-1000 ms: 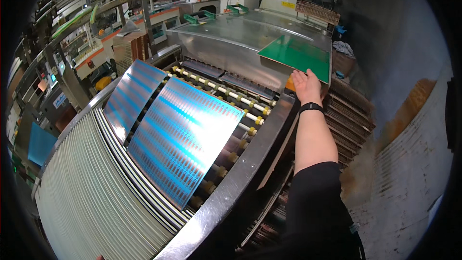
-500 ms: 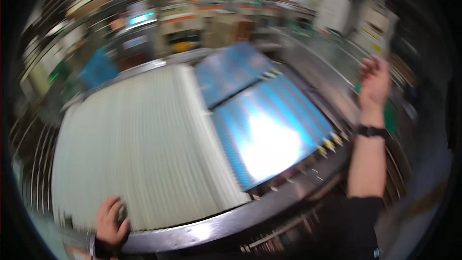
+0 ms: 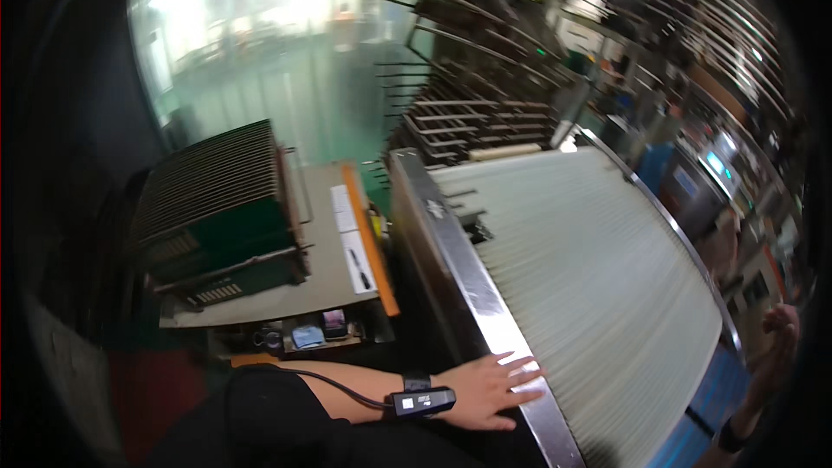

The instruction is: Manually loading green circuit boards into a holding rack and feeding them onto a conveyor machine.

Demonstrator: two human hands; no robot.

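My left hand lies palm down with fingers spread, its fingertips on the bright metal side rail of a roller conveyor. A black strap with a small cabled device is round that wrist. Beyond the rail runs the bed of pale, close-set rollers. My right hand is raised at the far right edge, its fingers loosely bent, and nothing shows in them. Below it, partly cut off by the picture edge, are blue panels at the conveyor's side.
To the left, a green slotted rack stands on a table with an orange edge, papers and a pen. Small items lie on a shelf beneath. Metal-rod racks stand behind the conveyor; a translucent curtain hangs at the back.
My view has swung left, bringing the table, green rack and curtain into sight. The blue panels have shifted to the lower right edge. My left hand now rests on the side rail.
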